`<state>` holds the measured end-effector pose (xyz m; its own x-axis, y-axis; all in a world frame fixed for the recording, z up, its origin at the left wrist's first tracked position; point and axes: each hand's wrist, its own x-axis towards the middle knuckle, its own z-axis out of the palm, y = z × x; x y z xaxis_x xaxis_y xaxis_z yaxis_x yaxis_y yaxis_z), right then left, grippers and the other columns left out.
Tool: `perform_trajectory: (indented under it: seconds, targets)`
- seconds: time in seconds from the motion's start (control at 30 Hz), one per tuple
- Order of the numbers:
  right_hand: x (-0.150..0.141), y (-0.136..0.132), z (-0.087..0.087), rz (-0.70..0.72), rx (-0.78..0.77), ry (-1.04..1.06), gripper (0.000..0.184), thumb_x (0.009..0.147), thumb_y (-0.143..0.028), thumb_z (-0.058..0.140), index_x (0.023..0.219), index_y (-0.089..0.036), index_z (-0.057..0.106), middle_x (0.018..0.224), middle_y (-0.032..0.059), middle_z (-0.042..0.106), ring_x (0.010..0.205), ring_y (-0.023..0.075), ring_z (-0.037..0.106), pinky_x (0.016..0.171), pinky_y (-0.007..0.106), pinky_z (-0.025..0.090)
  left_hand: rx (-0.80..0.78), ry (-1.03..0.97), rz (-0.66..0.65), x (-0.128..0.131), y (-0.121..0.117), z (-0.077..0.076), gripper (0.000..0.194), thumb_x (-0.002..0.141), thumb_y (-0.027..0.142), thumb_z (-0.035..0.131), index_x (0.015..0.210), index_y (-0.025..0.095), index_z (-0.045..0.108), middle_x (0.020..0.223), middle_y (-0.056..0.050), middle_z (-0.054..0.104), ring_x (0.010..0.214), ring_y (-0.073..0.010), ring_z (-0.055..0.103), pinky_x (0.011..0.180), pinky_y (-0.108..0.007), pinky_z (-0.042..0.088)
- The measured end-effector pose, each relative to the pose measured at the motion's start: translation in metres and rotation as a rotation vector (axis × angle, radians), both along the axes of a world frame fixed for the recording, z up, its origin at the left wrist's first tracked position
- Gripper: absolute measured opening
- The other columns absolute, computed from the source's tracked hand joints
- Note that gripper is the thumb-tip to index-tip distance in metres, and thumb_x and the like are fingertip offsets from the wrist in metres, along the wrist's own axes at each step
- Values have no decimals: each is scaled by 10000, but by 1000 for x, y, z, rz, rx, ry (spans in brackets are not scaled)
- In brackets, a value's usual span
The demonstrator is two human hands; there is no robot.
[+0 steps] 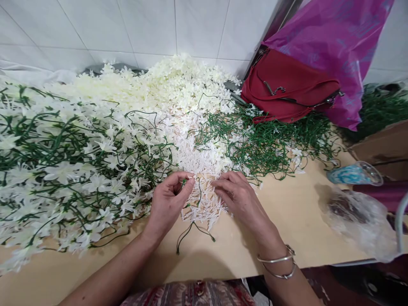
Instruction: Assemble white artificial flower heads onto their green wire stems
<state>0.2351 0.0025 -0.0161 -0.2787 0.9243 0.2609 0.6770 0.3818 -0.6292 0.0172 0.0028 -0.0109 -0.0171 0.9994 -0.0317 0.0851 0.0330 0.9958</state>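
Here, your left hand (167, 199) pinches a green stem (200, 191) | your right hand (237, 195) is near, its grip I cannot tell | white sticks (196, 158) lie below.

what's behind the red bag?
A purple plastic bag rises behind the red bag, with the tiled wall farther back. The red bag covers part of the plastic one; anything else directly behind it can't be seen.

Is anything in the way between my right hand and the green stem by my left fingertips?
Nothing visible stands between your right hand and the green stem by your left hand; loose white pieces lie beneath.
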Motion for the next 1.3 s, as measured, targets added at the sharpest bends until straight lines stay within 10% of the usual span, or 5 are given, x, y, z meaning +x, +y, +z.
perform_trajectory:
  seconds: [0.33,0.73,1.3]
  targets:
    - [-6,-3,2,-158,92,219,114,995,-174,625,948,-253,691,939,40,742,902,220,678,831,397,518,-6,-52,-27,2,1,-7,177,909,352,757,962,184,763,834,-13,701,678,-114,548,624,-219,456]
    - [-18,-10,12,-157,-150,768,47,906,-223,757,911,-269,765,996,34,780,974,212,723,889,392,569,27,33,10,8,-5,-9,174,928,353,747,981,187,750,775,10,660,558,-79,445,485,-185,372]
    - [-34,-16,7,-120,224,379,184,953,-115,693,986,-281,765,983,41,727,948,214,700,852,405,584,-61,-121,-120,16,-12,6,296,959,464,716,970,175,777,493,92,431,381,-59,385,387,-161,377]
